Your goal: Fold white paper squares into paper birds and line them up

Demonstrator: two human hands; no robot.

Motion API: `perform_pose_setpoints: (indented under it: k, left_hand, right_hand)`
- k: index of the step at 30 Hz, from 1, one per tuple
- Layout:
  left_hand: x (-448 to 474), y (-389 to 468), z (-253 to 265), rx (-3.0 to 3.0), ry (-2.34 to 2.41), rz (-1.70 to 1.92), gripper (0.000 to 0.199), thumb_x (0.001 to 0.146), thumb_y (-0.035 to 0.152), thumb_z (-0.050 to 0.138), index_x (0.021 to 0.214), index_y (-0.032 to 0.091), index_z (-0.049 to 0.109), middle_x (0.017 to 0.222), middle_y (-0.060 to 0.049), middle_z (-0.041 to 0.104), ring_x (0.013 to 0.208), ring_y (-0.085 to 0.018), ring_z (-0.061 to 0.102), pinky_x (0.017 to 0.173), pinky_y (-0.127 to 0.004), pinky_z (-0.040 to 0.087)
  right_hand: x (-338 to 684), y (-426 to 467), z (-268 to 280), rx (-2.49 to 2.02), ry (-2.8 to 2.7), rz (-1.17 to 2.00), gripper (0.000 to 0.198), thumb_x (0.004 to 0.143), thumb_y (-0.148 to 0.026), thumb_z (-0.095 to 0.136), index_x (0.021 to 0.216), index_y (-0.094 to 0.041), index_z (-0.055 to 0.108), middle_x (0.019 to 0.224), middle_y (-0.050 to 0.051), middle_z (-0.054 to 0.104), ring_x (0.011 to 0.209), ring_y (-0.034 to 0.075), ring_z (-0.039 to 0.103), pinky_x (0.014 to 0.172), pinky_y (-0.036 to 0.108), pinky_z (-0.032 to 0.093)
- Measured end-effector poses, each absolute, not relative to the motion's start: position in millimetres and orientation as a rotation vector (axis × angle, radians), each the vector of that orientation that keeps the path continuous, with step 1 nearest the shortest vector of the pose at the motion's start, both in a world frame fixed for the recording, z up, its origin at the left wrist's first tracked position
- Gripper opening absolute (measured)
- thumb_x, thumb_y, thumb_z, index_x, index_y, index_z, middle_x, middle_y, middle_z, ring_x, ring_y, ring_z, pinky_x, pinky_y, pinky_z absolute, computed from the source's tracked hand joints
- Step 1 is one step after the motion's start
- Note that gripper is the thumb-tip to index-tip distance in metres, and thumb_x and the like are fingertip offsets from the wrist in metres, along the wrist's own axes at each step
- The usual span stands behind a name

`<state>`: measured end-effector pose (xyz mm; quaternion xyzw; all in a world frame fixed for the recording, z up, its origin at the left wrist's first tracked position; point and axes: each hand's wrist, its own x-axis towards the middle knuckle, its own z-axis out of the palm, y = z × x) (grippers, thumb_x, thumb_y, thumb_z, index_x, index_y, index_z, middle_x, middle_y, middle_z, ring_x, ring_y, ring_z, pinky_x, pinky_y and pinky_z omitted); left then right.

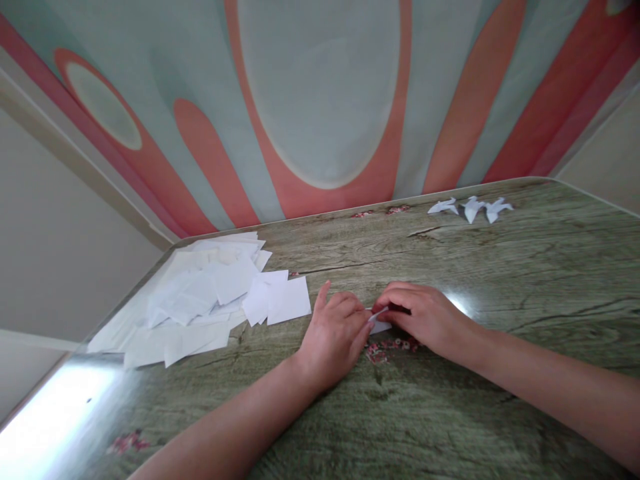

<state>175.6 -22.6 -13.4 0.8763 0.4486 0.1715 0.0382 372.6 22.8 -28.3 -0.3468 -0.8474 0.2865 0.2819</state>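
Note:
Between my two hands a small piece of folded white paper [381, 327] lies on the wood-grain table, partly covered by fingers. My left hand [336, 331] rests on its left side, the fingertips pressing on the paper and one finger raised. From the right, my right hand [423, 313] pinches a raised flap of the same paper between thumb and fingers. Which folds lie under the fingers is hidden.
A spread heap of white paper sheets [200, 293] covers the table's left side, with loose square sheets [289, 300] at its right edge. Several folded paper birds [473, 209] stand at the back right. Behind the table [320, 433] rises a patterned wall [320, 93].

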Motion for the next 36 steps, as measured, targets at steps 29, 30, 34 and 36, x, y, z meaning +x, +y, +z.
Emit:
perform_pose_setpoints:
  k: [29, 30, 34, 36]
  left_hand:
    - [171.7, -19.4, -14.9, 2.581, 1.434, 0.594, 0.023, 0.092, 0.022, 0.049, 0.104, 0.024, 0.068, 0.096, -0.003, 0.067, 0.100, -0.019, 0.058, 0.111, -0.053, 0.021]
    - [171.6, -19.5, -14.8, 2.579, 1.433, 0.593, 0.022, 0.092, 0.022, 0.049, 0.103, 0.024, 0.068, 0.096, -0.003, 0.067, 0.100, -0.019, 0.058, 0.111, -0.053, 0.021]
    - [171.1, -19.6, -16.9, 2.574, 1.429, 0.612, 0.024, 0.092, 0.022, 0.049, 0.108, 0.024, 0.066, 0.098, -0.004, 0.069, 0.103, -0.021, 0.059, 0.111, -0.055, 0.020]
    - [171.7, -19.4, -19.2, 2.581, 1.431, 0.666, 0.024, 0.092, 0.022, 0.049, 0.110, 0.023, 0.065, 0.099, -0.005, 0.070, 0.105, -0.022, 0.059, 0.111, -0.055, 0.021]
  right_hand:
    - [374.3, 25.2, -24.9, -1.259, -2.052, 0.925, 0.010, 0.079, -0.030, 0.065, 0.075, -0.023, 0.069, 0.069, -0.003, 0.067, 0.062, 0.013, 0.059, 0.058, 0.025, 0.043]
    - [374.7, 26.0, -25.0, -1.263, -2.041, 0.959, 0.011, 0.079, -0.032, 0.065, 0.074, -0.023, 0.070, 0.068, -0.003, 0.068, 0.062, 0.013, 0.059, 0.057, 0.025, 0.043]
    - [376.1, 28.0, -23.2, -1.243, -2.026, 1.101, 0.015, 0.080, -0.034, 0.064, 0.075, -0.022, 0.071, 0.068, -0.001, 0.068, 0.062, 0.013, 0.059, 0.057, 0.024, 0.043]
    - [376.0, 27.4, -21.2, -1.244, -2.011, 1.170, 0.016, 0.080, -0.034, 0.063, 0.077, -0.021, 0.071, 0.069, -0.001, 0.068, 0.063, 0.013, 0.059, 0.057, 0.024, 0.043]
